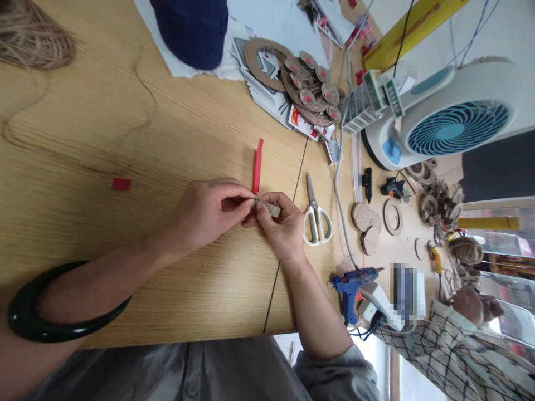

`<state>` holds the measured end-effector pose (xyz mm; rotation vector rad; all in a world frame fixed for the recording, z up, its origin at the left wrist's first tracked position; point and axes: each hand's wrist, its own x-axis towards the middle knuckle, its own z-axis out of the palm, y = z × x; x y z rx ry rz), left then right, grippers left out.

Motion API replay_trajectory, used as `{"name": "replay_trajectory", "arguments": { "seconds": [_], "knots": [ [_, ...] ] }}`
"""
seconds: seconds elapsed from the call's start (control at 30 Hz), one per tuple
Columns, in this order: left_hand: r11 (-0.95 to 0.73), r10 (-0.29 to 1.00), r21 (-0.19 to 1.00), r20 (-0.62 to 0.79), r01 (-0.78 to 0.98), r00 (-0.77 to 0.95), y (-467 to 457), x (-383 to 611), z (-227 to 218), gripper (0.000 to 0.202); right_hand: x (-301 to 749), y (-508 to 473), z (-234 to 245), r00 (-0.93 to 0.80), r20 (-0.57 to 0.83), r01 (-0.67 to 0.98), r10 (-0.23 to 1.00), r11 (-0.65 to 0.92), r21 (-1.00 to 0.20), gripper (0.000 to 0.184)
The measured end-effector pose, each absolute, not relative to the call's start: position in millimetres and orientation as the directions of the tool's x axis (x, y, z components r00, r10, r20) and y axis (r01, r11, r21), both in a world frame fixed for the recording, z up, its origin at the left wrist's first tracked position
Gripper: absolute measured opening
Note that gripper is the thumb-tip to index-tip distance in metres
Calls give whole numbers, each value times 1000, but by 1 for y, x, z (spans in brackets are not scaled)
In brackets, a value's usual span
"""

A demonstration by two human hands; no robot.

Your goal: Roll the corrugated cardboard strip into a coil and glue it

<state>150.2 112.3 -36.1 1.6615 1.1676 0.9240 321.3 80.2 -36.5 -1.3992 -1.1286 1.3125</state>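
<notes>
Both of my hands meet over the wooden table and work on a small, ridged brown strip (272,209), which looks like corrugated cardboard. My right hand (281,225) is closed around it, thumb on top. The fingertips of my left hand (217,209) are pinched at the strip's thin left end, touching the right fingertips. My fingers hide part of the strip. Just beyond them lies a red paper strip (258,167). White-handled scissors (311,201) rest right of my right hand, blades pointing away. A small red piece (121,184) lies to the left.
Twine (35,39) is heaped at far left, its loose strand trailing. A navy cap (192,33) and cardboard flower piece (311,89) lie at the back. Rightward are a grey cable (339,189), fan (455,128), cardboard discs (368,217), a blue glue gun (350,287) and another person's checked sleeve (443,345).
</notes>
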Motion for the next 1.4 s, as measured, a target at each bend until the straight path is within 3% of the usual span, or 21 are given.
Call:
{"name": "replay_trajectory", "arguments": {
  "seconds": [0.33, 1.07, 1.4],
  "knots": [
    [-170, 957, 934, 81, 313, 277, 113, 150, -34, 18, 319, 80, -37, 32, -134, 57, 991, -135, -989, 21],
    [-68, 961, 957, -13, 281, 277, 112, 152, -41, 22, 324, 81, -41, 9, -190, 53, 982, -191, -980, 34],
    [-178, 959, 932, 94, 316, 266, 109, 154, -39, 21, 320, 81, -38, 45, -192, 52, 980, -194, -980, 34]
  ]
}}
